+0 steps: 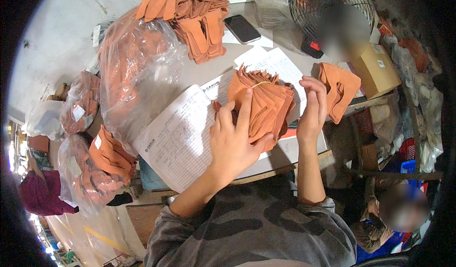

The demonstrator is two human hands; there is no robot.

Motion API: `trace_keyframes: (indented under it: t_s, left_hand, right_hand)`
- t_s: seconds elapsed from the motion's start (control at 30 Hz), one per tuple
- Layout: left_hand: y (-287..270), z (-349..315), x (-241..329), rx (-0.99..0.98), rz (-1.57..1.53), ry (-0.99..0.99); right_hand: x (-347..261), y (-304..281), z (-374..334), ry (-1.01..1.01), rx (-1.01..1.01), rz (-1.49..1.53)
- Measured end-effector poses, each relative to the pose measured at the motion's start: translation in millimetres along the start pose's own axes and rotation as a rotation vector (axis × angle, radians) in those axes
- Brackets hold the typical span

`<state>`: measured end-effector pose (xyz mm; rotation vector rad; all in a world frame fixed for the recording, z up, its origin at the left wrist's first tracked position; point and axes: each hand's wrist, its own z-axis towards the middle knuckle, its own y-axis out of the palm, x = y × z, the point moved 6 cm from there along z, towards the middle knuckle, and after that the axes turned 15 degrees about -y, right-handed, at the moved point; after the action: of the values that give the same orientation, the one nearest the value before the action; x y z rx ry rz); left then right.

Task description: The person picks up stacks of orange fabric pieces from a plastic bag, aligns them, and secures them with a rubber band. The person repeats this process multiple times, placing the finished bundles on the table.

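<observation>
My left hand (pixel 233 141) grips a thick bundle of orange-brown leather pieces (pixel 268 106) from its near left side, fingers over the top and thumb along the near edge. A thin rubber band (pixel 259 84) crosses the bundle, whose far ends fan out. To the right of it my right hand (pixel 312 109) is raised, with fingers up, slightly bent and holding nothing. Beneath the bundle lie printed form sheets (pixel 178 131) with handwriting on them. A smaller folded bundle of leather pieces (pixel 341 89) sits at the table's right edge, beyond my right hand.
Stacked leather pieces (pixel 202 32) and a clear plastic bag of them (pixel 137 72) crowd the far left. A phone (pixel 242 28) lies at the back, near a wire-guarded fan (pixel 304 5). At right stands a cardboard box (pixel 377 70). Another person (pixel 375 229) is at lower right.
</observation>
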<state>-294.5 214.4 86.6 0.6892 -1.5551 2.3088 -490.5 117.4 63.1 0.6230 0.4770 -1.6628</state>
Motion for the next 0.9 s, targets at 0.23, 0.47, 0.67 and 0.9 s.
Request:
trace_keyframes:
  t_s: [0.23,0.47,0.67,0.9]
  left_hand:
    - [-27.4,72.6,-51.2,0.132,-0.64,-0.118]
    - [-181.9,177.8,-29.0,0.731,-0.34,-0.068]
    - [-243.5,361.6,-22.5,1.017,0.259,0.356]
    - [-81.4,512.3,-103.1,0.037,0.42,0.489]
  right_hand:
    - [22.4,0.6,-11.8,-0.154,-0.177,-0.424]
    - [10.4,10.8,-20.8,-0.259,-0.194,-0.525]
    - [21.1,13.3,-28.5,-0.279,-0.243,-0.546]
    - [26.9,11.6,-37.2,-0.299,-0.233,-0.537]
